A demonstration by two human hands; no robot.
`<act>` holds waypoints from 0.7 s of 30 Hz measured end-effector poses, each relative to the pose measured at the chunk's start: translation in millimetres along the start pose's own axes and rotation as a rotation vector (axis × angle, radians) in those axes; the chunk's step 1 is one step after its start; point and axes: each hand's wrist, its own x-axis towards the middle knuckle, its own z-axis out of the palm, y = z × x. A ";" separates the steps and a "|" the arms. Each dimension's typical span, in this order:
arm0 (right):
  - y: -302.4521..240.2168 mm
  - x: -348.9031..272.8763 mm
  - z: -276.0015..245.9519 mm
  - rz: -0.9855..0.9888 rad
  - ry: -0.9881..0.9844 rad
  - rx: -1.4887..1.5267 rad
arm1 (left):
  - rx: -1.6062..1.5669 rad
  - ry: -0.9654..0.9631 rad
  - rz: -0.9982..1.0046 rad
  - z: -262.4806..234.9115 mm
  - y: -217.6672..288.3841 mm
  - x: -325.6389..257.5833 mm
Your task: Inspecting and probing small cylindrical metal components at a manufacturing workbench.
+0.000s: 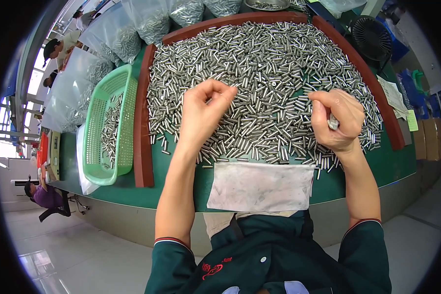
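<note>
A wide heap of short, shiny metal pins covers the green tabletop in front of me. Over the heap's left middle, my left hand is closed, thumb and forefinger pinched together; whatever lies between the tips is too small to make out. My right hand is curled shut above the right side of the heap. Silvery ends of metal pins show inside its curled fingers. Directly before my body, a folded whitish cloth with grey smudges lies at the table's front edge.
Dark red bars border the heap at left, back and right. A green plastic basket with pins stands left. Clear bags of pins line the back left. A black fan and papers are right. Other people sit farther left.
</note>
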 end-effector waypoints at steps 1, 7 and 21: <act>-0.5 -0.1 -0.1 0.007 -0.002 -0.002 | 0.258 0.002 0.094 2.0 1.2 -2.4; -0.6 0.6 -0.1 -0.002 -0.005 -0.001 | 0.714 -0.035 0.344 19.7 -5.0 -6.7; -1.5 0.4 -2.1 0.013 -0.020 0.006 | -0.991 -0.100 -0.457 3.1 -1.4 0.3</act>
